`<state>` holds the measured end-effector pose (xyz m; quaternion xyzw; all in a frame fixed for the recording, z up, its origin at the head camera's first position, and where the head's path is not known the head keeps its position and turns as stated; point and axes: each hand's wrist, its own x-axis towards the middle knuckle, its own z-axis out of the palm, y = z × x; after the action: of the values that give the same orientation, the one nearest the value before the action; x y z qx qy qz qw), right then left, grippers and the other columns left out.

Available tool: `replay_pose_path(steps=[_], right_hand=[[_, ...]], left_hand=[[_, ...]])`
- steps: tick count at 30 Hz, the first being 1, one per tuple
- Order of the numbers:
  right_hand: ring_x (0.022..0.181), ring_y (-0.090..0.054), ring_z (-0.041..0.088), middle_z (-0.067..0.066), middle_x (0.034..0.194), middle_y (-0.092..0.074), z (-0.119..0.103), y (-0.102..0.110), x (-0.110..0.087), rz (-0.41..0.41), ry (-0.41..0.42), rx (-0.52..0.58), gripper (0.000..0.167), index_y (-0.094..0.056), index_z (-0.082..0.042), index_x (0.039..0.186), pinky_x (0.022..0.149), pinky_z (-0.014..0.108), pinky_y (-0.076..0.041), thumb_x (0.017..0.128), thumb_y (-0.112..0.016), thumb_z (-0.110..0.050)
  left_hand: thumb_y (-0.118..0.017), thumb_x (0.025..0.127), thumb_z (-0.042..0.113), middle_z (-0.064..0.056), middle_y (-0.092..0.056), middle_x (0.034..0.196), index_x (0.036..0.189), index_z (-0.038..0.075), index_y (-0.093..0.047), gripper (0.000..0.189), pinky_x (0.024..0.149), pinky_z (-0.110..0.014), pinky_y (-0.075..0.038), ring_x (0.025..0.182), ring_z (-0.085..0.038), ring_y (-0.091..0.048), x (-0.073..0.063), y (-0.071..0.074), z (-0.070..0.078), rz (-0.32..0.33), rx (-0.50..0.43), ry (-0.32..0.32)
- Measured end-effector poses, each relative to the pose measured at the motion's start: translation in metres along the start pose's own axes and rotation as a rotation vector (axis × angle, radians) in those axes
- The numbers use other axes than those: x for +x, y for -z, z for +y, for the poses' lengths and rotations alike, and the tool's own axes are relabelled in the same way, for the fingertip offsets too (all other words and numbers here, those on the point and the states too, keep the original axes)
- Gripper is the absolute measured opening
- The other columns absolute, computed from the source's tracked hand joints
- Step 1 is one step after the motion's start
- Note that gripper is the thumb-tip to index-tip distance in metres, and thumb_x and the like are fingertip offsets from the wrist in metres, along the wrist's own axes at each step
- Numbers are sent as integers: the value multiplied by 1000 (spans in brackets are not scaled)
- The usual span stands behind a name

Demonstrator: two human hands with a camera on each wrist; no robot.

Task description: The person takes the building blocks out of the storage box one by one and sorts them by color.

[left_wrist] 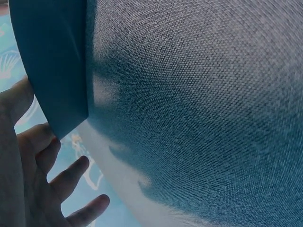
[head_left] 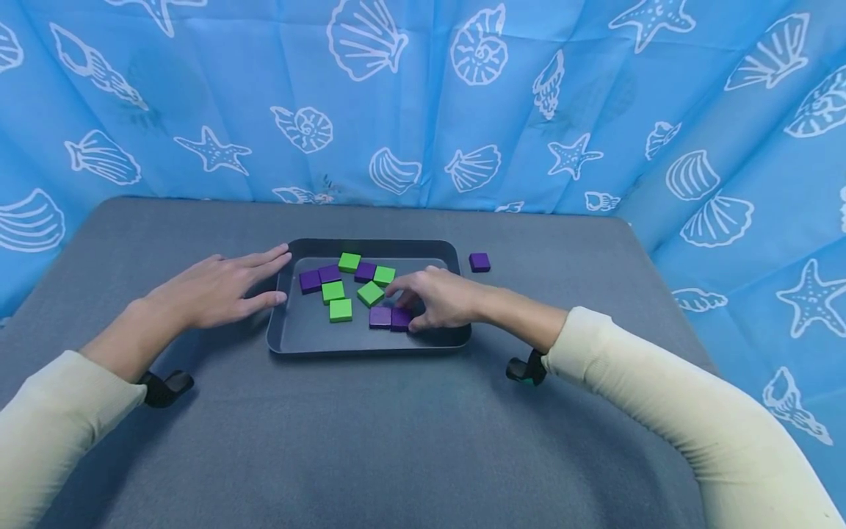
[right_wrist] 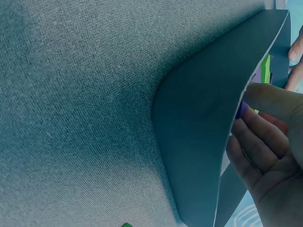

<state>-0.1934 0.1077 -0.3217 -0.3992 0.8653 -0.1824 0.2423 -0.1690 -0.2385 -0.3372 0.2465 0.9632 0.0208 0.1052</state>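
Note:
A dark grey tray (head_left: 370, 351) lies on the table with several green and purple square blocks inside. My left hand (head_left: 221, 290) rests its fingertips against the tray's left rim, fingers straight; the left wrist view shows these fingers (left_wrist: 68, 179) spread beside the tray wall (left_wrist: 52, 61). Inside the tray's right half, my right hand (head_left: 446, 297) pinches a purple block (head_left: 400, 320) between thumb and fingers. Another purple block (head_left: 380, 317) sits against its left side. Just behind lies a green block (head_left: 371, 294). The right wrist view mostly hides the pinched block (right_wrist: 242, 109) behind the tray wall (right_wrist: 203, 104).
A single purple block (head_left: 479, 262) lies on the grey table (head_left: 410, 433) outside the tray, off its far right corner. A blue curtain (head_left: 423, 103) with white shell prints hangs behind the table and along its right side.

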Motion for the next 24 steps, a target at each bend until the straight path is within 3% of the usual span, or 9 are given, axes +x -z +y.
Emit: replay_pose_path(steps=[6, 15, 24], right_hand=[[121, -62, 18, 7, 132, -64, 2, 2, 0, 25, 15, 6, 57, -55, -7, 139, 105, 37, -46, 86, -77, -7], [120, -62, 17, 9, 135, -62, 4, 13, -8, 65, 20, 106, 54, -56, -6, 138, 101, 37, -50, 87, -75, -4], [117, -63, 19, 8, 128, -66, 16, 31, -24, 173, -15, 89, 52, -57, -5, 137, 97, 40, -53, 88, -74, -4]], left_hand=[[-42, 101, 59, -18, -23, 163, 158, 8, -25, 79, 104, -72, -30, 137, -46, -41, 0, 0, 1, 1, -1, 1], [-42, 102, 57, -18, -22, 163, 158, 7, -25, 77, 103, -73, -31, 137, -46, -41, 0, -1, 1, 5, 6, -5], [-42, 102, 58, -18, -22, 163, 158, 8, -25, 77, 104, -74, -28, 137, -46, -41, 0, -1, 1, 3, 5, 1]])
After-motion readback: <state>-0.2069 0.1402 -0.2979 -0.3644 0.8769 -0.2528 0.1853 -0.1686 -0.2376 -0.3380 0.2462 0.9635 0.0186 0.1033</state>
